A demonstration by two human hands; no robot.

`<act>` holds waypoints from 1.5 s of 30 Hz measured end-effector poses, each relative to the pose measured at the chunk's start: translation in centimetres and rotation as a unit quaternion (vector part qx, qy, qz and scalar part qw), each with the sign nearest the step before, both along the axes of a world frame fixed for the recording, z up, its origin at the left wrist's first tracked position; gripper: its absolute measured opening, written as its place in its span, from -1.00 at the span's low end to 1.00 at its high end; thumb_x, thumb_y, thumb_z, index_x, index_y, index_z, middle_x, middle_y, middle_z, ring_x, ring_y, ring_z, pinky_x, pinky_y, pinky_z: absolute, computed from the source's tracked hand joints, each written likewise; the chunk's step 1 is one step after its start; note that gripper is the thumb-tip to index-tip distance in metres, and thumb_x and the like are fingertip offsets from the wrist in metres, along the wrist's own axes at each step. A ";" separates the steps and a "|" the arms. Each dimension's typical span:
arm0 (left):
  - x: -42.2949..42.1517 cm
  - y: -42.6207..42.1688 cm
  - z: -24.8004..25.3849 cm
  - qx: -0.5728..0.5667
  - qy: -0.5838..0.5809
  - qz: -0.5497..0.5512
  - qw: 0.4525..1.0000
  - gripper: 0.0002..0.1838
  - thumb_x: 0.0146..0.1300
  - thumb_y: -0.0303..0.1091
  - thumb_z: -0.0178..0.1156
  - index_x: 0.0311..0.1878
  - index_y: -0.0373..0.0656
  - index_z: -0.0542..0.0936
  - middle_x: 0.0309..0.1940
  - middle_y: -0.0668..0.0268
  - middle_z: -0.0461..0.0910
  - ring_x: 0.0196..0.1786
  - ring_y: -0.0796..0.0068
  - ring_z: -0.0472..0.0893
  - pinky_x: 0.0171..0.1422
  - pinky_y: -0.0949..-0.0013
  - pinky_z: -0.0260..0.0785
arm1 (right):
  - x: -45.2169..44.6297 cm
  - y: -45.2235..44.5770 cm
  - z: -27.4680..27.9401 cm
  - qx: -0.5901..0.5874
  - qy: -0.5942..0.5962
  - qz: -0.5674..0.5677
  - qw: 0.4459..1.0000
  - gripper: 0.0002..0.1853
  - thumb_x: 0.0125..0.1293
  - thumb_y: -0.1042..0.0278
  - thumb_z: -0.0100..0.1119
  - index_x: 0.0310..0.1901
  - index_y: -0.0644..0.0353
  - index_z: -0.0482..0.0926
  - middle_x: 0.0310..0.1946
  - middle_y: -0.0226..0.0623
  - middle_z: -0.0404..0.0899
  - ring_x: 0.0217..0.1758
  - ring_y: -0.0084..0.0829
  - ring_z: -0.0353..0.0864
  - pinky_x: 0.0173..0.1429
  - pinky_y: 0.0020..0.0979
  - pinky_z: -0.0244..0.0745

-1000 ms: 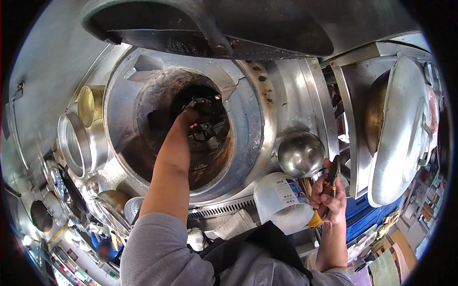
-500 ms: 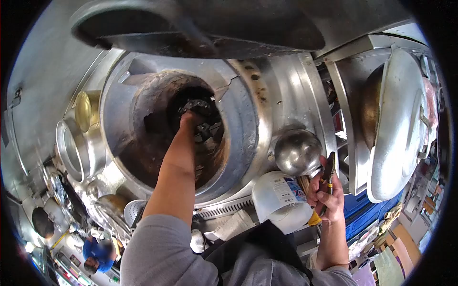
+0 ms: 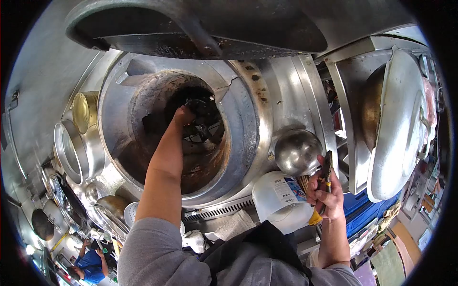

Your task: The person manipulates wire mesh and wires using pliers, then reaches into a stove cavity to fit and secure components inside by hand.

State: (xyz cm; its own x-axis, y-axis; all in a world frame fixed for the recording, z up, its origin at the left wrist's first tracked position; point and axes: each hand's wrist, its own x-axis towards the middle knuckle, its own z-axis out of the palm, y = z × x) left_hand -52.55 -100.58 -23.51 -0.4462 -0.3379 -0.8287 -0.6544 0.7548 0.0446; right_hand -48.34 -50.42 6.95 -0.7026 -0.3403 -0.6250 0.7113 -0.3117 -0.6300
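My left arm reaches down into the round, soot-stained wok burner well (image 3: 241, 148). Deep inside, my left hand (image 3: 184, 115) has curled fingers beside a dark metal burner part (image 3: 202, 108); shadow hides what they grip. Over on the right, my right hand (image 3: 329, 198) is closed around pliers (image 3: 327, 167) with dark jaws pointing up and yellow-and-black handles. Just left of that hand are a shiny metal bowl (image 3: 298, 151) lying dome up and a translucent plastic jug (image 3: 275, 205) with a label.
A large metal wok hood or lid (image 3: 191, 45) overhangs the well's far side. To the right, a big aluminium lid (image 3: 398, 128) leans over a wok. Metal pots (image 3: 71, 150) stand left. A folded cloth (image 3: 235, 225) lies at the front ledge. A person in blue (image 3: 91, 264) is at lower left.
My left hand has shifted a little leftward inside the well, showing more of the burner parts. My right hand keeps the pliers in place. The person in blue has changed posture.
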 end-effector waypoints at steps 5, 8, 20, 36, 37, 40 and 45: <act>0.5 -0.1 -0.5 -0.015 0.088 -0.080 0.993 -0.56 0.20 -0.08 0.15 0.04 -0.13 0.69 -0.01 -0.01 0.70 0.07 0.14 0.70 0.14 0.13 0.56 | 0.0 0.0 0.2 -0.005 0.000 -0.015 1.000 0.00 0.04 0.56 0.33 0.56 0.17 0.07 -0.30 -0.37 0.40 -0.47 -0.55 0.41 -0.48 -0.49 0.33; 1.0 -0.3 -2.0 -0.038 0.082 -0.112 0.990 -0.50 0.27 -0.01 0.10 0.12 -0.12 0.66 0.12 0.00 0.65 0.22 0.07 0.62 0.26 0.11 0.51 | 0.1 -0.3 0.4 -0.006 0.010 -0.014 1.000 0.02 0.04 0.53 0.37 0.56 0.16 0.07 -0.31 -0.38 0.40 -0.48 -0.56 0.40 -0.48 -0.50 0.32; 0.6 -0.5 21.4 0.024 0.268 0.001 0.963 -0.77 0.30 -0.28 0.25 -0.15 -0.23 0.73 -0.44 0.18 0.70 -0.41 0.36 0.70 -0.22 0.28 0.55 | -0.2 -4.6 7.0 0.058 0.032 0.163 0.984 -0.06 0.03 0.69 0.19 0.54 0.20 0.13 -0.29 -0.39 0.42 -0.44 -0.57 0.42 -0.43 -0.51 0.31; 35.0 18.3 27.4 0.500 0.398 0.484 0.598 -0.72 0.55 -0.40 0.06 0.20 -0.29 0.56 -0.31 0.32 0.62 -0.24 0.60 0.59 -0.06 0.47 0.49 | -7.3 -38.3 -4.1 0.453 0.449 0.740 0.213 -0.24 0.13 0.58 0.09 0.46 0.03 0.34 0.20 -0.02 0.58 0.30 -0.06 0.54 0.30 -0.10 0.49; 35.2 18.7 26.6 0.511 0.382 0.490 0.594 -0.72 0.55 -0.39 0.06 0.20 -0.29 0.55 -0.30 0.31 0.62 -0.23 0.59 0.59 -0.04 0.46 0.50 | -7.7 -39.0 -6.8 0.455 0.465 0.738 0.176 -0.35 0.13 0.55 0.14 0.34 0.04 0.46 0.12 -0.06 0.64 0.25 -0.05 0.59 0.23 -0.09 0.54; 35.7 19.6 24.0 0.509 0.389 0.482 0.598 -0.71 0.58 -0.39 -0.01 0.22 -0.28 0.53 -0.23 0.30 0.61 -0.20 0.55 0.59 -0.01 0.44 0.48 | -8.3 -40.7 -12.7 0.468 0.469 0.740 0.118 -0.56 0.14 0.52 0.23 0.10 0.09 0.69 0.05 -0.11 0.70 0.18 -0.06 0.66 0.13 -0.09 0.62; 36.0 19.7 23.1 0.499 0.378 0.515 0.586 -0.72 0.57 -0.41 0.01 0.22 -0.26 0.53 -0.21 0.29 0.61 -0.18 0.56 0.59 0.02 0.44 0.48 | -8.2 -42.0 -16.0 0.482 0.418 0.766 0.079 -0.64 0.13 0.51 0.28 0.01 0.15 0.75 0.06 -0.13 0.70 0.16 -0.11 0.69 0.07 -0.12 0.65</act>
State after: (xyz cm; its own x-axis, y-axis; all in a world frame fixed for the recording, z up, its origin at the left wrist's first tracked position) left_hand -16.52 -80.90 -0.43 -0.7981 -0.2662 -0.5405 -0.2494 -0.6707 0.6985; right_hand -56.55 -92.38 -9.04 -0.2319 -0.5032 -0.8325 -0.9664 0.2166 0.1382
